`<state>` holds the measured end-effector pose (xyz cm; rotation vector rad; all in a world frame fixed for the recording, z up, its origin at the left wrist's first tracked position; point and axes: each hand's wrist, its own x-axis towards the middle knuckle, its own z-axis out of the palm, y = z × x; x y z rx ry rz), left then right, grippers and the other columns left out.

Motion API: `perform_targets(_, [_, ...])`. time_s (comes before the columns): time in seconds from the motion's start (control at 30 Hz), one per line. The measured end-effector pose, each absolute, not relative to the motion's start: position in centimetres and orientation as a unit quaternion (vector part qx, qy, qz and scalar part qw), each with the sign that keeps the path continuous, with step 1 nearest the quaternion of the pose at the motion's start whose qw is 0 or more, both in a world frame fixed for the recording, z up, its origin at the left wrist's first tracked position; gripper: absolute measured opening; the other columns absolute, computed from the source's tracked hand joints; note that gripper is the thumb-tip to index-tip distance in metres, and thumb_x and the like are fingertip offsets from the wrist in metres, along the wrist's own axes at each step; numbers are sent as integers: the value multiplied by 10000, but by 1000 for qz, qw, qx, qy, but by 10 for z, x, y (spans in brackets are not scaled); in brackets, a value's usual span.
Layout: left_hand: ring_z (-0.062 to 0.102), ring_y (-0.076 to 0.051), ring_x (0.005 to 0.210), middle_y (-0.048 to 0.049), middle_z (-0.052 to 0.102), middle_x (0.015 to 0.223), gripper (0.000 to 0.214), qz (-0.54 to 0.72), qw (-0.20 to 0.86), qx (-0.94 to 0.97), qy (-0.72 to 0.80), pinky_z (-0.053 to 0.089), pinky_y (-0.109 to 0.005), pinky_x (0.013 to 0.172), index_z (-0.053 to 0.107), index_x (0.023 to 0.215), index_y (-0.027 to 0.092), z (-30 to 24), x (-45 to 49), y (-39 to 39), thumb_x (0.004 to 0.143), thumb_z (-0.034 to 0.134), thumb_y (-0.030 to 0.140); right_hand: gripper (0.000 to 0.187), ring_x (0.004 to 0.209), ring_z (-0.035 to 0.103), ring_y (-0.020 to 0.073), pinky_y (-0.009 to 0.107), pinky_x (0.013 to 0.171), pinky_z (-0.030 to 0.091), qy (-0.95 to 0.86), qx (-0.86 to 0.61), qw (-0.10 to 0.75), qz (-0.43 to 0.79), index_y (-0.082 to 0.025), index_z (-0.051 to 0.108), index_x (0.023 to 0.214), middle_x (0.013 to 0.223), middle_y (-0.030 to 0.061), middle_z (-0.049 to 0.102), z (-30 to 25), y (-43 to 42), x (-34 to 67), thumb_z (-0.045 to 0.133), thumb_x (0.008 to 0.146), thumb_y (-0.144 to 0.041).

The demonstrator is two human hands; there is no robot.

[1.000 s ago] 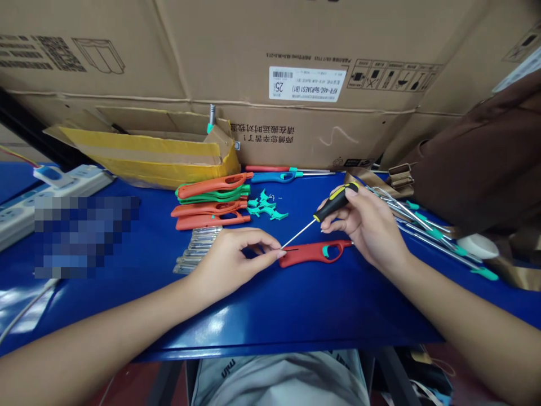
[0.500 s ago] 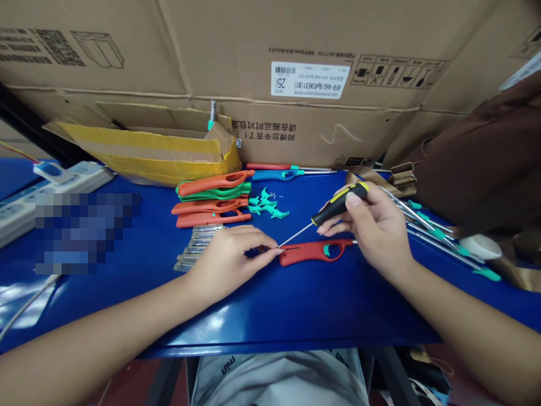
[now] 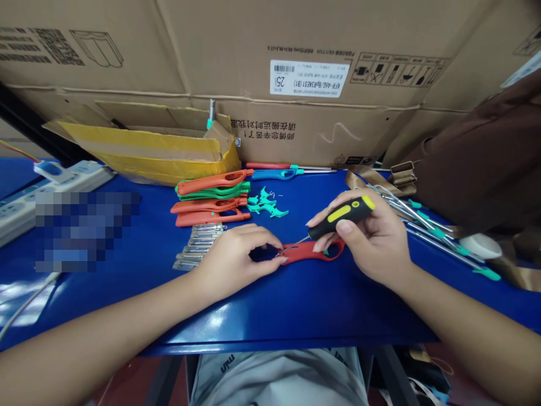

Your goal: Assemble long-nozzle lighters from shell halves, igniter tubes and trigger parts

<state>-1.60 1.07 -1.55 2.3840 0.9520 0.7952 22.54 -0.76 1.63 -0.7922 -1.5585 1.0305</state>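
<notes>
A red lighter (image 3: 309,251) with a looped trigger guard lies on the blue table, a teal trigger showing in the loop. At its left end, the thumb and index finger of my left hand (image 3: 230,254) grip it from either side. My right hand (image 3: 372,237) is closed round the black and yellow handle of a screwdriver (image 3: 344,216). Its thin shaft slants down to the left, with the tip at the lighter's left end between my left fingertips. A tiny part at the tip is too small to make out. The right hand partly covers the lighter's right end.
Red and green lighter bodies (image 3: 213,192) are stacked beyond my left hand, beside teal triggers (image 3: 268,204) and clear tubes (image 3: 196,248). Metal rods (image 3: 443,242) lie at right. A yellow-taped box (image 3: 147,152), power strip (image 3: 80,175) and large carton (image 3: 321,28) stand around.
The screwdriver has tipped lower, and my right hand has shifted slightly left and down. My left thumb and index fingertip, earlier together at the screwdriver tip, now sit apart around the lighter's end.
</notes>
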Motion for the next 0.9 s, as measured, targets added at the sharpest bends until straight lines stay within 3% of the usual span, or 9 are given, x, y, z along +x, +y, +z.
perform_targets(0.2, [667, -246, 1049, -92, 728, 1161, 472, 243, 211, 888, 328, 536, -394, 938, 662, 1242, 153, -22, -15, 12, 839, 794, 359, 135, 554, 704, 135, 277, 507, 623, -660, -341, 553, 379, -255, 573, 1032, 891, 18, 755, 18, -6, 224, 648, 971, -349])
perform_targets(0.37, [664, -242, 1044, -82, 738, 1162, 398, 236, 207, 898, 309, 526, -410, 950, 657, 1258, 151, -26, -14, 12, 892, 739, 284, 122, 531, 691, 127, 265, 476, 606, -672, -326, 556, 364, -241, 580, 1040, 878, 17, 750, 16, -4, 225, 649, 972, -315])
perform_targets(0.9, [642, -236, 1031, -71, 739, 1122, 371, 239, 209, 904, 287, 516, -391, 921, 666, 1226, 151, -26, -13, 12, 898, 739, 308, 129, 556, 692, 127, 278, 507, 615, -694, -310, 543, 356, -242, 582, 1077, 935, 32, 734, 11, -7, 229, 646, 970, -275])
